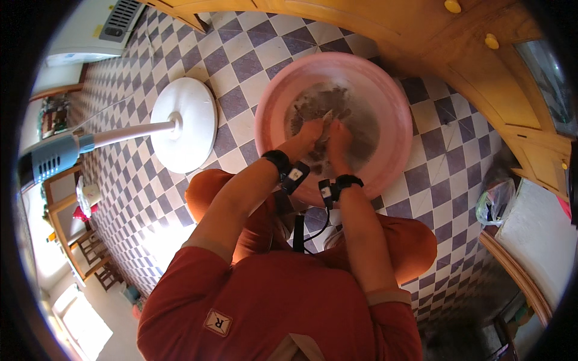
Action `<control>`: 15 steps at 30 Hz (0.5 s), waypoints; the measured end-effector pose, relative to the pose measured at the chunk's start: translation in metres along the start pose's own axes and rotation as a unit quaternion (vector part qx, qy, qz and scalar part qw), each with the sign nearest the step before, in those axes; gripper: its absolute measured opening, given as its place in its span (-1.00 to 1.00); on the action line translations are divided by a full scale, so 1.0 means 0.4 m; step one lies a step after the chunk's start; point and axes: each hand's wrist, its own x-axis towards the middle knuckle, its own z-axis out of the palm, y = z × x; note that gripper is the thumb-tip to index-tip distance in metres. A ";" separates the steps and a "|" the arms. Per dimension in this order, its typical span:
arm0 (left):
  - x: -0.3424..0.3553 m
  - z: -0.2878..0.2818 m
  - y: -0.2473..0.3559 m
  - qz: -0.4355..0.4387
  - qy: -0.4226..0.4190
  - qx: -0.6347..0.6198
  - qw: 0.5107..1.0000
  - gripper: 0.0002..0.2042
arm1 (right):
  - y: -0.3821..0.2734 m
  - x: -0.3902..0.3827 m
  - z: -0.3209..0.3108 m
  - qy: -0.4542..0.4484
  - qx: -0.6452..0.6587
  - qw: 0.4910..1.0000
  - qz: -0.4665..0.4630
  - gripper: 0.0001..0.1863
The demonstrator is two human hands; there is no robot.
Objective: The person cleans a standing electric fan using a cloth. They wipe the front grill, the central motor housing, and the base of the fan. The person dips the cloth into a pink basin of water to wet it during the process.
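Note:
A large pink basin (pixel 394 129) stands on the tiled floor in front of my knees. It holds murky, foamy grey water (pixel 358 111) with dark patches in it. Over the middle of the basin, my left hand (pixel 310 130) and my right hand (pixel 339 139) come close together, fingers closed. Between them shows a bit of wet greyish cloth (pixel 327 120), pinched by both. How much of it lies under the water is hidden. Each wrist wears a black strap with a small device.
A white fan base (pixel 180 144) with its pole and blue-grey housing lies left of the basin. Wooden cabinets (pixel 421 36) curve along the far and right side. A clear plastic bag (pixel 495 201) sits at the right. A cable hangs between my knees.

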 end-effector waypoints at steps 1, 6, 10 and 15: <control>-0.014 -0.013 0.045 -0.003 -0.018 -0.010 1.000 -0.60 | 0.009 0.003 -0.026 0.020 -0.019 1.000 0.000 -0.45; -0.080 -0.098 0.125 -0.059 -0.036 0.106 0.992 -0.57 | 0.043 -0.007 -0.107 0.180 -0.123 0.975 0.036 -0.59; -0.042 -0.075 0.159 -0.137 -0.020 0.187 0.973 -0.47 | 0.116 0.023 -0.020 0.027 0.066 0.990 0.118 -0.77; -0.038 -0.095 0.105 -0.015 -0.034 0.006 0.999 -0.48 | -0.026 0.029 -0.053 -0.249 0.347 0.904 0.017 -0.86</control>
